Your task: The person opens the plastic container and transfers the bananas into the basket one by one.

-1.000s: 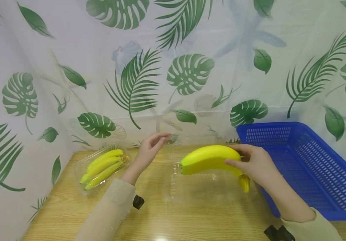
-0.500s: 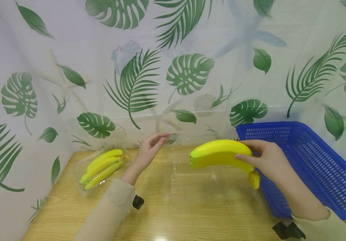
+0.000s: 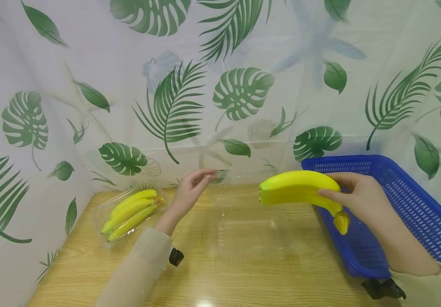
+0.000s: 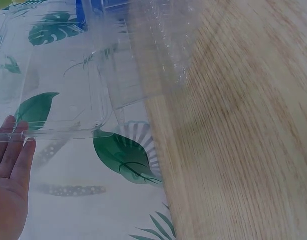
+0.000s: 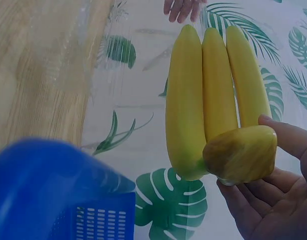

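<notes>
My right hand (image 3: 362, 200) holds a bunch of yellow bananas (image 3: 298, 187) near its stem end, in the air beside the basket's left rim. Three bananas (image 5: 184, 105) show in the right wrist view, with the brownish stem (image 5: 241, 155) toward the camera and fingers and thumb around that end. A clear plastic clamshell container (image 3: 249, 238) stands on the table with its lid raised. My left hand (image 3: 193, 189) pinches the left edge of the lid (image 4: 58, 134); its fingers reach that edge in the left wrist view.
A blue perforated basket (image 3: 373, 251) stands at the right, partly behind my right arm. At the left, another clear container (image 3: 101, 217) holds smaller bananas (image 3: 132, 213). A leaf-printed cloth (image 3: 243, 140) hangs behind the wooden table (image 3: 243, 281).
My right hand has carried the bunch of bananas to the right and slightly up, away from over the clamshell toward the blue basket. The left hand has stayed at the lid.
</notes>
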Motion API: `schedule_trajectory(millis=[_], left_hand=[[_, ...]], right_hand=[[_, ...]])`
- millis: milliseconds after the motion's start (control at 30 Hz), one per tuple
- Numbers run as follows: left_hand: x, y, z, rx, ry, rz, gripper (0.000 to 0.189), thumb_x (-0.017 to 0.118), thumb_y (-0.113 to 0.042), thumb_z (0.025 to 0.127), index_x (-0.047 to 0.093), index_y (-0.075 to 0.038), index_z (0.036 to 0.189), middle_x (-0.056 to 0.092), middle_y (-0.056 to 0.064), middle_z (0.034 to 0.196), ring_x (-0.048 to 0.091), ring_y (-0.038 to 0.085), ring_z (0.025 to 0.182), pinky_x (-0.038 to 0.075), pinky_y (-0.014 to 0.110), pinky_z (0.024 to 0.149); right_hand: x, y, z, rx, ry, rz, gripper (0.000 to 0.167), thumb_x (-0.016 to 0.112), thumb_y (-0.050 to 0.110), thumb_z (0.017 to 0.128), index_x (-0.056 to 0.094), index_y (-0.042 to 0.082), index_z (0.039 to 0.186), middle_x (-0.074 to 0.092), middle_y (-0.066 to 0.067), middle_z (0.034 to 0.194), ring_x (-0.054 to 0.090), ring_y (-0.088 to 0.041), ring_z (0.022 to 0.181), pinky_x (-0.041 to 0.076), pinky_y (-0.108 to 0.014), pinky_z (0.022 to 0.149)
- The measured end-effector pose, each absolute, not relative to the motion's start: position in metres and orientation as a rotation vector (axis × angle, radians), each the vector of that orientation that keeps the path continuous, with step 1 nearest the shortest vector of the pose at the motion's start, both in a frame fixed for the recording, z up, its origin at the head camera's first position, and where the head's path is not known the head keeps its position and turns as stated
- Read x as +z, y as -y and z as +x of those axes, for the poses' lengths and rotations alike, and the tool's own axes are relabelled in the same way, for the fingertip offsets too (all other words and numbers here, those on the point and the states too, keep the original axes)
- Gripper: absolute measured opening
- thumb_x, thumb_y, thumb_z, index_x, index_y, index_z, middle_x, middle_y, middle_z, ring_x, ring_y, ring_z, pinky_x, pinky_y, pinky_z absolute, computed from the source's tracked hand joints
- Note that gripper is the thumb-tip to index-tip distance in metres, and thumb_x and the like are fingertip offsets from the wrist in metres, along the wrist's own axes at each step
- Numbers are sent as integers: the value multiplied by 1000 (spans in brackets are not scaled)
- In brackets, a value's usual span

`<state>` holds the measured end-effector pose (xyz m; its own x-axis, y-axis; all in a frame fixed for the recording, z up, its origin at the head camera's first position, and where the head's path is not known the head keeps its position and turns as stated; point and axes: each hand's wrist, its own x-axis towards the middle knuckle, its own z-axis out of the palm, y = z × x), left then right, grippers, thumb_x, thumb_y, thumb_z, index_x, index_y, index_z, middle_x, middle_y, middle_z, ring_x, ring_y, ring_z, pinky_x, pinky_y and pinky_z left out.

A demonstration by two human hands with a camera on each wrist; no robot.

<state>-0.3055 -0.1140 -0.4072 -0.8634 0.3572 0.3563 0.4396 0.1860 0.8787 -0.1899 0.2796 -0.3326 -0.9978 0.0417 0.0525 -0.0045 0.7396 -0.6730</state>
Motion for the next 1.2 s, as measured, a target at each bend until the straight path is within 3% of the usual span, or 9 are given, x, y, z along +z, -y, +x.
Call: schedule_trajectory(millis=[167,400,733,867,1200], left_hand=[[-407,114,-305,-1782,2368,-799,32,53,-9,111,65,4,138,69,24,139,65,40,132,55,39,115],[-408,115,-306,-1781,2369,-802,32,53,-9,111,65,5,138,69,24,138,65,40,131,56,39,115],[-409,115,-307,-1780,2365,-799,32,53,-8,111,65,5,137,69,25,137,65,41,132,56,40,115],[-409,115,-306,-1785,2362,-801,32,53,-9,111,65,5,137,70,25,137,65,41,131,55,37,115],[-408,115,-304,-1798,2360,-804,32,53,-10,111,64,5,138,69,25,138,65,41,132,54,44,117]], right_hand=[[-330,-293,-191,1121,2882,-82,76,71,48,101,52,-4,153,61,-33,143,56,-48,127,53,-66,100],[-327,-311,-191,1139,2876,-151,82,68,53,101,46,-3,157,52,-36,152,41,-55,141,41,-78,105],[-324,-334,-193,1085,2879,-233,88,63,58,103,39,-4,160,45,-39,155,33,-60,144,36,-82,105],[-325,-344,-195,1061,2870,-239,87,62,56,104,38,-7,159,47,-41,152,40,-60,139,38,-80,104],[-327,-366,-201,1034,2787,-323,82,63,52,104,45,-11,153,50,-44,146,46,-59,134,38,-80,108]])
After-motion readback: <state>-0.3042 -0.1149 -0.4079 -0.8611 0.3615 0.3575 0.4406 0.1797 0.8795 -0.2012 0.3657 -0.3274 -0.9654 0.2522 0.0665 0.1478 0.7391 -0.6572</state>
